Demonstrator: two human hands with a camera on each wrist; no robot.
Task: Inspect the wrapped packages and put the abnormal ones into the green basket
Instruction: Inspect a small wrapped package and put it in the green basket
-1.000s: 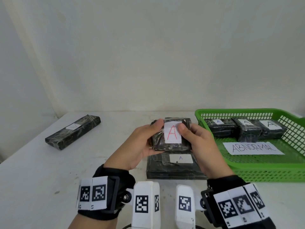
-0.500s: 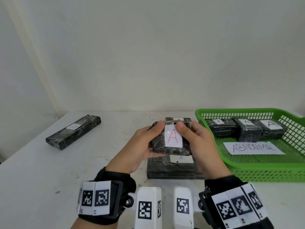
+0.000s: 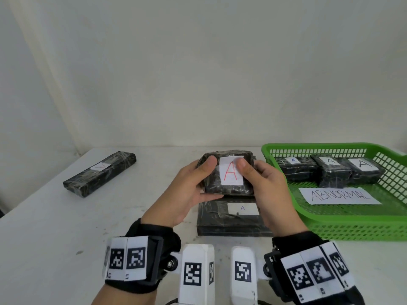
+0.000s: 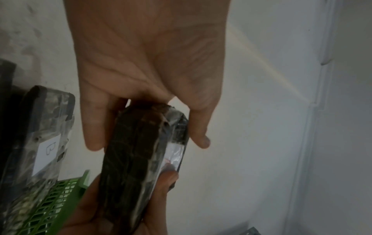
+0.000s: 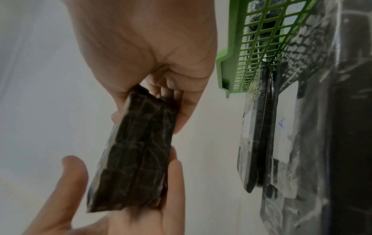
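Note:
Both hands hold a small black wrapped package [image 3: 229,175] with a red "A" label above the table. My left hand [image 3: 191,186] grips its left side, thumb on top; my right hand [image 3: 264,183] grips its right side, thumb on the label. The wrist views show the package [image 4: 138,159] [image 5: 136,152] edge-on between thumb and fingers. Below it a flat black package [image 3: 233,219] with a small "A" label lies on the table. The green basket [image 3: 352,225] at right holds three black packages [image 3: 330,170] and an "ABNORMAL" sign.
A long black wrapped package [image 3: 100,173] lies on the white table [image 3: 55,227] at far left. The wall rises just behind the table. The basket's corner [image 5: 227,66] stands close to my right hand.
The held package has risen slightly and tilted its label more toward the head camera. Both thumbs have shifted up on its top face.

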